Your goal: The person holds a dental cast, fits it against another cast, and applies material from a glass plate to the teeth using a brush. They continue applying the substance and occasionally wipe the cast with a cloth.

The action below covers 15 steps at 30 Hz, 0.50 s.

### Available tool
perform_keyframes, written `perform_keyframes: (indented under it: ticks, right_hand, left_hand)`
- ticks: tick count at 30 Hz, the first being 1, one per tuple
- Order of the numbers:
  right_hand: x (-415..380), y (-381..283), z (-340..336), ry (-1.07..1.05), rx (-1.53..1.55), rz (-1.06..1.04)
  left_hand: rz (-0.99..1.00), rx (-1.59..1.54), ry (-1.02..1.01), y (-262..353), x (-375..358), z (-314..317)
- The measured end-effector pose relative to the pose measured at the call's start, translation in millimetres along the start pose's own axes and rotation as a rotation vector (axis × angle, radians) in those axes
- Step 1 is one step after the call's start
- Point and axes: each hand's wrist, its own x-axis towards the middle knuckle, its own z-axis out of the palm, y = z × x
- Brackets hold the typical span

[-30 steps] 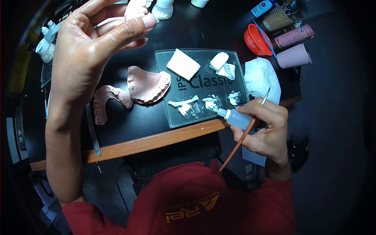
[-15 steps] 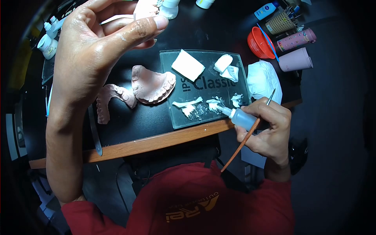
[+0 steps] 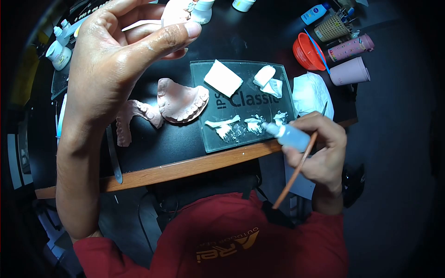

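My left hand [image 3: 139,41] is raised at the upper left, its fingers closed round a pale pink dental cast piece [image 3: 177,11] at the top edge. In my right hand [image 3: 320,148] are a small translucent dropper bottle [image 3: 292,137] and a brush with a reddish-brown handle [image 3: 296,172]. The bottle's nozzle points left over the glass slab [image 3: 250,104], near white paste smears [image 3: 254,125]. A folded white pad [image 3: 223,78] and a crumpled white piece [image 3: 269,81] lie higher on the slab. Two pink dental casts [image 3: 181,103] rest left of it.
A metal spatula [image 3: 113,155] lies near the wooden table edge [image 3: 185,167]. White tissue [image 3: 313,95], a red bowl [image 3: 308,52], a lilac cup [image 3: 350,72] and a pen basket [image 3: 331,28] stand right. White jars [image 3: 59,55] stand at the far left.
My right hand has moved slightly right with the bottle and brush, and the nozzle has tilted and lifted off the middle smear. My left hand has barely shifted.
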Motion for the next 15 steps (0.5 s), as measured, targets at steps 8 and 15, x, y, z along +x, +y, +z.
perform_keyframes:
  ticks: [8, 15]
  right_hand:
    - [65.8, 32.9, -3.2, 0.118, 0.614, 0.009]
    - [162.8, 74.6, 37.4, -0.034, 0.181, 0.017]
  left_hand:
    - [0.017, -0.16, 0.004, 3.2, 10.3, -22.3]
    - [0.008, -0.192, 0.156, -6.0, 21.6, -52.3]
